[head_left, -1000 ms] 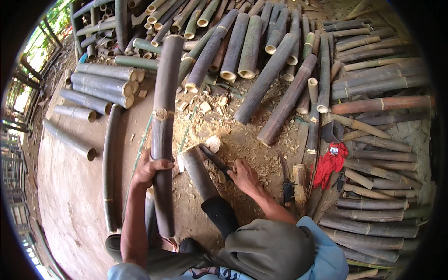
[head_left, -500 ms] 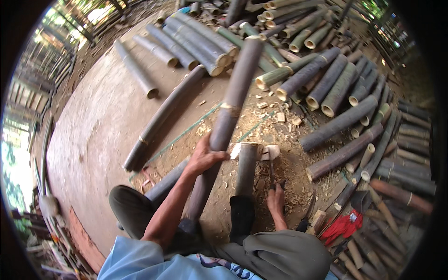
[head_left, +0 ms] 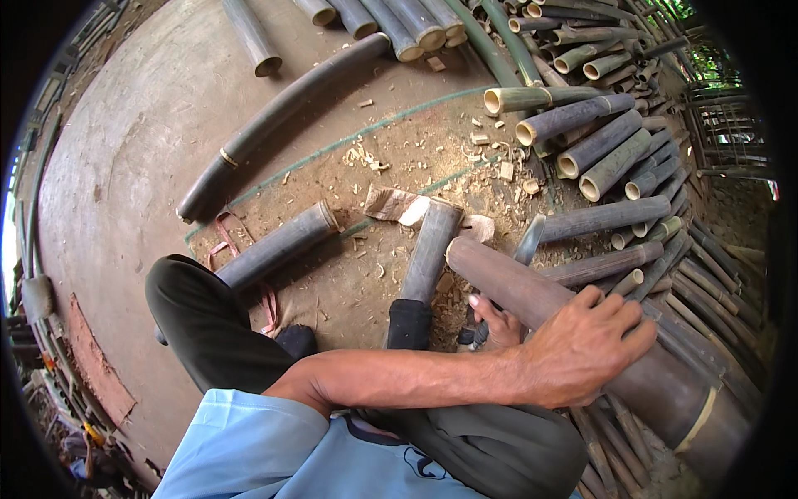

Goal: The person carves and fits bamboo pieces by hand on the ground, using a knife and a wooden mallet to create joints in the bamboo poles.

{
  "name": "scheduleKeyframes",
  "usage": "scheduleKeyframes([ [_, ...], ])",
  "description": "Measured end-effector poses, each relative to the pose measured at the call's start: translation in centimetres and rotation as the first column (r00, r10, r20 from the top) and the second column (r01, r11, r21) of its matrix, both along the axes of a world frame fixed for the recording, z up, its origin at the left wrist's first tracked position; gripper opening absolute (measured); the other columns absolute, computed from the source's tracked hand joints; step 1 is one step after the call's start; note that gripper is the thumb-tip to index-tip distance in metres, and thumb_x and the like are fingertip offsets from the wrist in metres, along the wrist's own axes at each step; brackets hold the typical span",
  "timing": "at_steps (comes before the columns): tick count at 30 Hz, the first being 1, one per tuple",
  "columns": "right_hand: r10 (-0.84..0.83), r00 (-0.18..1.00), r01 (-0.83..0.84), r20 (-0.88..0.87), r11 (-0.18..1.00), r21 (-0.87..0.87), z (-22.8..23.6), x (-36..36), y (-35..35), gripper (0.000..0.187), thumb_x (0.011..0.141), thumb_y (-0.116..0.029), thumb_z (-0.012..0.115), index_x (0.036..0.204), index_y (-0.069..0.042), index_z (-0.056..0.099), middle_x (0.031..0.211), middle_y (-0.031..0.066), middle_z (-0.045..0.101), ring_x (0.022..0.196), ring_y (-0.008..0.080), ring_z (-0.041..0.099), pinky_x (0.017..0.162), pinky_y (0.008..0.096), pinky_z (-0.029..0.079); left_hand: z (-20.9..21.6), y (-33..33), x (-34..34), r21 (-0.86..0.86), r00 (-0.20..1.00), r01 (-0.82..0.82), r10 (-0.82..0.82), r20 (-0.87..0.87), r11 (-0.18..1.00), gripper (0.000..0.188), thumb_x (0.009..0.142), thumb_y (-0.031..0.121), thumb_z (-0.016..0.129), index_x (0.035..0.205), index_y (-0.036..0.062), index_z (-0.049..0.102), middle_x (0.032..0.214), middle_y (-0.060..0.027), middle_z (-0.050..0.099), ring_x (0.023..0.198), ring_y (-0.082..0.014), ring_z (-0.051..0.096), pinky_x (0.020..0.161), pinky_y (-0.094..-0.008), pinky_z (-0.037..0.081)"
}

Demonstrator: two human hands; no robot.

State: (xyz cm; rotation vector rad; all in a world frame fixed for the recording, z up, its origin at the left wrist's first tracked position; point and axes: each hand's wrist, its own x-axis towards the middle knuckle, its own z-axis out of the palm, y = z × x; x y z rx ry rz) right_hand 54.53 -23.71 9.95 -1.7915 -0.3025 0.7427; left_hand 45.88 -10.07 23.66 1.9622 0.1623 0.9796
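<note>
My left arm reaches across to the right, and my left hand [head_left: 582, 345] grips a thick brown bamboo pole [head_left: 519, 283] from above. The pole slants from the middle down to the lower right, with a pale ring near its lower part. Under it, my right hand [head_left: 497, 324] is closed round the dark handle of a knife [head_left: 529, 239]. Its grey blade shows beyond the pole, partly hidden by it. A short bamboo piece [head_left: 434, 249] stands in front of me, its near end in a black covering [head_left: 409, 324]. Its far end rests against a pale, hewn wood block [head_left: 391, 204].
Another bamboo length [head_left: 278, 245] lies beside my left knee, near a pink strap [head_left: 223, 235]. A long dark pole [head_left: 283, 121] lies farther out. Wood chips [head_left: 505, 170] litter the ground. Cut bamboo is stacked at right [head_left: 611, 158], with more poles at the far edge [head_left: 399, 29].
My left hand has swung the bamboo pole from upright at the middle over to the right, across my right hand. The view has shifted too.
</note>
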Motion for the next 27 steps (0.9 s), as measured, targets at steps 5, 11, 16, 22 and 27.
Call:
scheduleKeyframes([
  [5,0.127,0.985,-0.112,0.117,0.986,-0.127,0.6,1.8,0.5,0.017,0.097,-0.018,0.049,0.099,-0.005,0.060,0.069,0.0088,0.058,0.060,0.0258,0.057,0.053,0.0389,0.047,-2.4,0.9,-1.0,-0.016,0.997,-0.065,0.066,0.043,0.998,0.055,0.064,0.017,0.073,0.115,0.0039,0.058,0.102,-0.0079,0.055,0.093,-0.0233,0.056,0.080,-0.0388,0.043],
  [11,0.326,0.915,-0.259,0.236,0.926,-0.275,0.7,2.8,2.1,0.018,0.098,-0.018,0.050,0.099,-0.004,0.060,0.069,0.0103,0.058,0.060,0.0277,0.057,0.054,0.0405,0.047,-4.5,2.6,-0.7,0.001,0.985,-0.155,0.155,0.070,0.988,0.045,0.069,0.021,0.067,0.110,0.0043,0.061,0.101,-0.0078,0.059,0.092,-0.0219,0.059,0.077,-0.0370,0.043],
  [16,0.487,0.808,-0.355,0.331,0.852,-0.386,0.6,3.1,3.5,0.018,0.098,-0.018,0.050,0.098,-0.004,0.060,0.070,0.0115,0.058,0.061,0.0293,0.057,0.055,0.0418,0.047,-4.8,3.5,-0.7,-0.060,0.983,-0.161,0.165,0.084,0.985,0.041,0.072,0.021,0.064,0.108,0.0037,0.061,0.099,-0.0073,0.060,0.091,-0.0214,0.060,0.075,-0.0357,0.043],
  [22,0.665,0.598,-0.429,0.448,0.737,-0.522,0.2,3.4,4.8,0.018,0.098,-0.019,0.050,0.098,-0.003,0.059,0.070,0.0130,0.059,0.062,0.0312,0.057,0.056,0.0434,0.046,-5.2,4.0,-0.4,-0.058,0.966,-0.229,0.234,0.108,0.972,0.039,0.072,0.019,0.064,0.108,0.0027,0.061,0.096,-0.0073,0.059,0.088,-0.0217,0.060,0.074,-0.0358,0.043],
  [27,0.785,0.370,-0.456,0.496,0.619,-0.639,-0.2,3.4,5.4,0.018,0.098,-0.019,0.050,0.098,-0.003,0.059,0.071,0.0142,0.059,0.062,0.0327,0.057,0.057,0.0447,0.046,-4.6,5.0,-0.4,-0.093,0.977,-0.196,0.202,0.062,0.976,0.038,0.073,0.014,0.065,0.108,0.0014,0.060,0.090,-0.0080,0.055,0.087,-0.0240,0.058,0.075,-0.0383,0.043],
])
